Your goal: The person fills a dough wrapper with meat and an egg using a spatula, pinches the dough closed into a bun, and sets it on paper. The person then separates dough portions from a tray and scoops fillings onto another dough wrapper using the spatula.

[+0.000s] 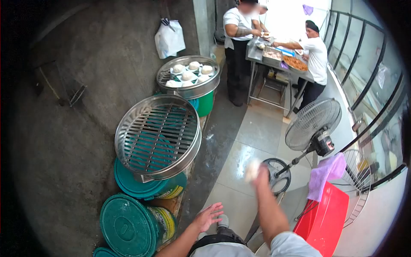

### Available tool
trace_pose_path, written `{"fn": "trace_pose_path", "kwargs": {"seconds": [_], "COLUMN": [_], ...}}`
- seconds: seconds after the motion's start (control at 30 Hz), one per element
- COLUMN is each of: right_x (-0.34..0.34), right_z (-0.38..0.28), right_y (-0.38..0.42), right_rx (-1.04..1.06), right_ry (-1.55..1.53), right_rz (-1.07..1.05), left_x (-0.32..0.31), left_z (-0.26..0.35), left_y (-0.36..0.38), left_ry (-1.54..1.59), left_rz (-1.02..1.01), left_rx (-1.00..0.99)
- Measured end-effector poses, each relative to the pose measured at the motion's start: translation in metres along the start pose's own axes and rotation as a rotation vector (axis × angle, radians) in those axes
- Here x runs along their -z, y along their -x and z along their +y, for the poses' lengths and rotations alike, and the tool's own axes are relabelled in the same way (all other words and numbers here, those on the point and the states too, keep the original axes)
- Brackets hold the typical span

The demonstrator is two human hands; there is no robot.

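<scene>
My right hand (260, 176) is stretched forward over the tiled floor, closed around a white bun (251, 170) that motion blurs. Lower down, my left hand (208, 217) is held out with its fingers apart and nothing in it. To the left of both hands, a large round steel steamer tray (160, 132) with a slatted bottom rests on green-lidded buckets. Behind it, a second steamer tray (216, 81) carries several white buns (187, 76) on paper squares.
A standing fan (314, 128) and a red container (327, 214) with a purple cloth (325, 173) are at the right. Green-lidded buckets (128, 225) line the left. Three co-workers stand around a steel table (254, 53) bearing trays of filling (295, 63).
</scene>
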State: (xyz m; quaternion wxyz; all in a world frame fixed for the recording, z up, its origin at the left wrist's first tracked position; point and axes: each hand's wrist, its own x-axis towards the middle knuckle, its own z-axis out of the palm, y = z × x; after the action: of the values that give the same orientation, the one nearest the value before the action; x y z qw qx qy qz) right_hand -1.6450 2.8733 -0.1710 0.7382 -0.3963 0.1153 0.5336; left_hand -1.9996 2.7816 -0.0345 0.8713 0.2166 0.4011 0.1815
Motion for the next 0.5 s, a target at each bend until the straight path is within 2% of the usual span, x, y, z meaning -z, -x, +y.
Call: {"fn": "trace_pose_path", "kwargs": {"seconds": [0.03,0.07,0.13,0.17,0.2,0.23,0.3,0.33,0.37,0.4,0.5], "right_x": [-0.102,-0.169,-0.213,-0.213,-0.203,-0.168,-0.055,0.006,0.031,0.061,0.122], "right_z": [-0.069,-0.132,-0.167,-0.166,-0.155,-0.124,-0.047,-0.008,0.021,0.047,0.084], "right_y": [0.026,0.038,0.072,0.064,0.057,0.057,0.019,0.023,0.071,0.104,0.206], "right_rx": [0.242,0.296,0.355,0.421,0.477,0.425,0.261,0.247,0.065,-0.042,-0.105], "right_ry": [-0.045,-0.102,-0.092,-0.1,-0.107,-0.123,-0.119,0.099,0.119,0.141,0.233], "right_rz": [-0.252,-0.6,-0.494,-0.393,-0.279,-0.204,-0.07,-0.179,0.037,0.136,0.283], "left_x": [-0.001,-0.001,0.002,-0.002,-0.001,0.002,0.006,0.009,0.009,0.011,0.012], "left_z": [0.003,0.007,0.008,0.013,0.008,0.001,-0.007,-0.012,-0.014,-0.019,-0.04], "left_y": [0.005,0.003,0.012,0.009,0.014,0.02,0.026,0.031,0.035,0.044,0.063], "left_ry": [0.011,0.02,-0.113,-0.128,-0.134,-0.13,-0.141,-0.156,-0.161,-0.141,-0.148], "left_rz": [0.004,0.007,0.055,0.032,0.046,0.069,0.058,0.046,0.044,0.054,0.001], "left_rx": [-0.031,-0.047,-0.107,-0.124,-0.146,-0.169,-0.179,-0.164,-0.166,-0.143,-0.071]}}
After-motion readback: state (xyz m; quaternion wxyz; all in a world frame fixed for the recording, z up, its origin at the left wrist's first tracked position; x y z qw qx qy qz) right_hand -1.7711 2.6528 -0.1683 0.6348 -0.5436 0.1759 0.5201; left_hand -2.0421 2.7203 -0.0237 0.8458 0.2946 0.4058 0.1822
